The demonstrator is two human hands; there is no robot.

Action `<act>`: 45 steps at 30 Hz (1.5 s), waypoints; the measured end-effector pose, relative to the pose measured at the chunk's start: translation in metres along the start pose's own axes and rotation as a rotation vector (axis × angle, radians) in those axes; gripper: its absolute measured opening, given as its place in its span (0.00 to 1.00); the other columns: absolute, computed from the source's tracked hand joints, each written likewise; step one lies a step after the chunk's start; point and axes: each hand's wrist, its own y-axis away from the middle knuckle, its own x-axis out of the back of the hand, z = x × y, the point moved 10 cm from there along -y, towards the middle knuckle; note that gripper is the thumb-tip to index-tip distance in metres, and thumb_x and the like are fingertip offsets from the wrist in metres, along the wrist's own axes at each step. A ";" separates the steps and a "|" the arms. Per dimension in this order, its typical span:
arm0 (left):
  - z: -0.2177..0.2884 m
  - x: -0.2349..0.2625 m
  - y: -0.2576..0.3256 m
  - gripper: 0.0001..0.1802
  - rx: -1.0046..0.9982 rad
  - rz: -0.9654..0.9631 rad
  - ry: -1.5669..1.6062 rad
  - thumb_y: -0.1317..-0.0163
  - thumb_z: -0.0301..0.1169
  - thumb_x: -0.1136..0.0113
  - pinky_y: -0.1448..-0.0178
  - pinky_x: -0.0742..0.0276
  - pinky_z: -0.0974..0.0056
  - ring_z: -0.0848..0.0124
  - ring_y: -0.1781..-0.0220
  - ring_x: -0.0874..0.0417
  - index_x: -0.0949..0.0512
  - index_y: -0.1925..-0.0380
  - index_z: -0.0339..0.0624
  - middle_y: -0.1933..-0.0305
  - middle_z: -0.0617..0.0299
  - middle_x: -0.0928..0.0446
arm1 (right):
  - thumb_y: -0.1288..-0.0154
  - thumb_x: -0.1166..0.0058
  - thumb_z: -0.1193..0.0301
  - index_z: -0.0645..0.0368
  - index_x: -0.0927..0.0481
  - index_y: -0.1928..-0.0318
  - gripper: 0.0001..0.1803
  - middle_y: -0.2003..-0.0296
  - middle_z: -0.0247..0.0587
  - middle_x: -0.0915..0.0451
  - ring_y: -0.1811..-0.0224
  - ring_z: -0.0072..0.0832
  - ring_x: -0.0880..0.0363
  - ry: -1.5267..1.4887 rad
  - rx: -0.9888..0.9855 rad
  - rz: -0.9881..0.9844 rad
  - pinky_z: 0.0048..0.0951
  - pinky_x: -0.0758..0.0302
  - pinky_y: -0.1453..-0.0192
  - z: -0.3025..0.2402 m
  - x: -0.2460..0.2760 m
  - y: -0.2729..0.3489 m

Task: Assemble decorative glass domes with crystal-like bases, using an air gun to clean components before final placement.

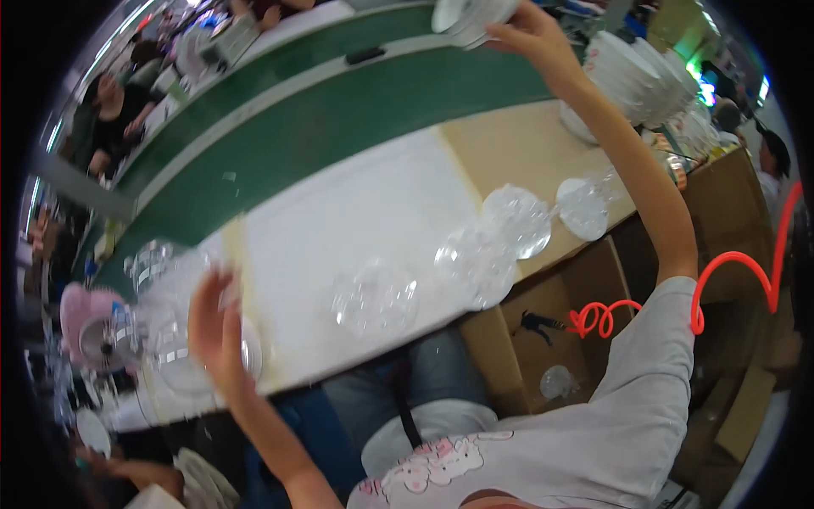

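My right hand [530,34] is stretched far out over the green conveyor belt [322,119] and grips a white round part [466,15] at the top edge of the view. My left hand [216,327] rests with spread fingers on a clear plastic dome piece [191,356] at the left end of the white work surface [356,220]. Along the near edge of that surface lie several more clear round plastic pieces [377,297].
A stack of white bowl-shaped parts [632,76] stands at the far right. A pink small fan [89,327] sits at the left. Open cardboard boxes [543,339] and a red coiled hose [729,271] are below the table. Other people sit across the belt.
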 end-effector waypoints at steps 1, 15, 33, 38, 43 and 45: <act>0.009 -0.032 -0.029 0.25 -0.002 -0.074 0.077 0.40 0.28 0.46 0.42 0.31 0.62 0.64 0.42 0.28 0.34 0.43 0.31 0.43 0.49 0.30 | 0.41 0.43 0.68 0.62 0.27 0.50 0.19 0.58 0.39 0.23 0.55 0.24 0.24 -0.082 -0.068 -0.145 0.27 0.26 0.48 -0.002 -0.059 0.019; -0.086 -0.064 -0.060 0.29 0.028 -0.416 -0.523 0.60 0.33 0.38 0.53 0.27 0.57 0.50 0.63 0.21 0.33 0.55 0.36 0.69 0.45 0.23 | 0.50 0.38 0.65 0.58 0.28 0.47 0.28 0.51 0.46 0.25 0.48 0.41 0.28 0.621 0.093 -1.364 0.38 0.32 0.43 -0.063 -0.308 0.155; -0.086 0.003 0.032 0.32 -0.123 -0.087 -0.545 0.50 0.27 0.40 0.31 0.51 0.47 0.51 0.30 0.47 0.36 0.41 0.41 0.37 0.49 0.38 | 0.46 0.44 0.70 0.57 0.23 0.61 0.11 0.69 0.43 0.20 0.67 0.39 0.21 0.659 0.159 -0.973 0.35 0.26 0.61 -0.091 -0.276 0.099; -0.098 0.019 0.040 0.47 0.044 0.040 -0.437 0.55 0.35 0.31 0.32 0.48 0.52 0.48 0.32 0.45 0.46 0.38 0.33 0.34 0.44 0.45 | 0.45 0.41 0.68 0.58 0.20 0.62 0.11 0.70 0.38 0.19 0.74 0.27 0.25 0.551 0.217 -0.826 0.23 0.27 0.65 -0.105 -0.287 0.062; -0.131 -0.004 0.019 0.66 -0.058 0.001 -0.566 0.71 0.41 0.22 0.33 0.47 0.51 0.45 0.35 0.43 0.56 0.36 0.30 0.36 0.39 0.47 | 0.45 0.40 0.65 0.51 0.18 0.61 0.11 0.70 0.34 0.18 0.73 0.25 0.24 0.499 0.266 -0.807 0.21 0.28 0.66 -0.075 -0.336 0.036; -0.138 -0.011 0.013 0.72 -0.069 -0.038 -0.553 0.76 0.42 0.21 0.34 0.47 0.50 0.45 0.37 0.43 0.60 0.35 0.29 0.36 0.38 0.47 | 0.44 0.40 0.64 0.50 0.18 0.60 0.11 0.70 0.34 0.18 0.72 0.25 0.24 0.470 0.298 -0.801 0.21 0.27 0.65 -0.067 -0.355 0.031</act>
